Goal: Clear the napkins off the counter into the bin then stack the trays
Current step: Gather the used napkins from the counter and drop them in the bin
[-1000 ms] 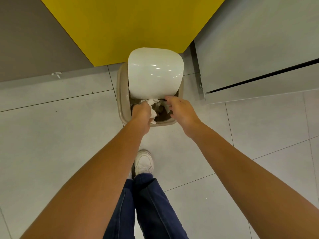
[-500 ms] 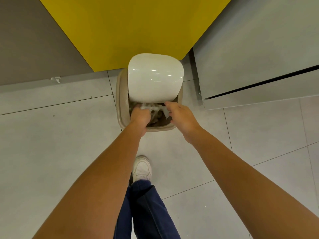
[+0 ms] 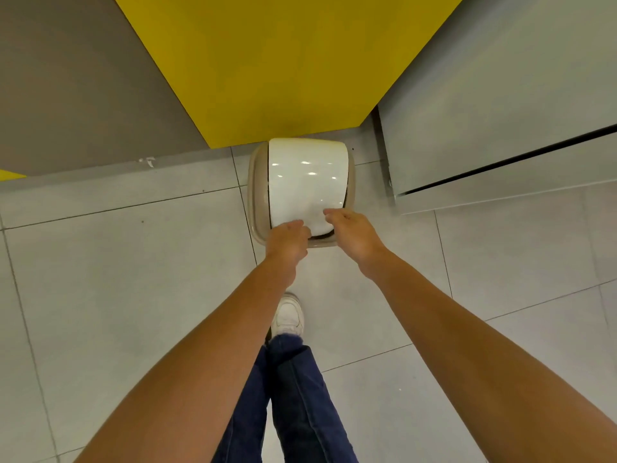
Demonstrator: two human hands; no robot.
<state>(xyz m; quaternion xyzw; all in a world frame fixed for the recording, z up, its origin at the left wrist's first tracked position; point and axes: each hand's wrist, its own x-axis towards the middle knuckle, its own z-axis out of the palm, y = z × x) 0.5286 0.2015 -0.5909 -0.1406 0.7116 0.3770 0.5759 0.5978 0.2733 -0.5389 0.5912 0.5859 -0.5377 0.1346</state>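
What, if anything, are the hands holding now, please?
The right hand lies open at the white lid's near edge, holding nothing; on the left hand, curled fingers hide whether it holds anything.

The bin (image 3: 256, 182) is showing beige with a glossy white lid (image 3: 307, 182); the panel (image 3: 267, 61) is showing yellow, the jeans (image 3: 300, 396) navy, the shoe (image 3: 288, 316) white, the floor tiles (image 3: 117, 279) pale grey

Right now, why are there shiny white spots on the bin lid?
Head view: those spots are glare, lights reflecting off the glossy bin lid; head view: the wide lens also stretches the left forearm large near the bottom edge.
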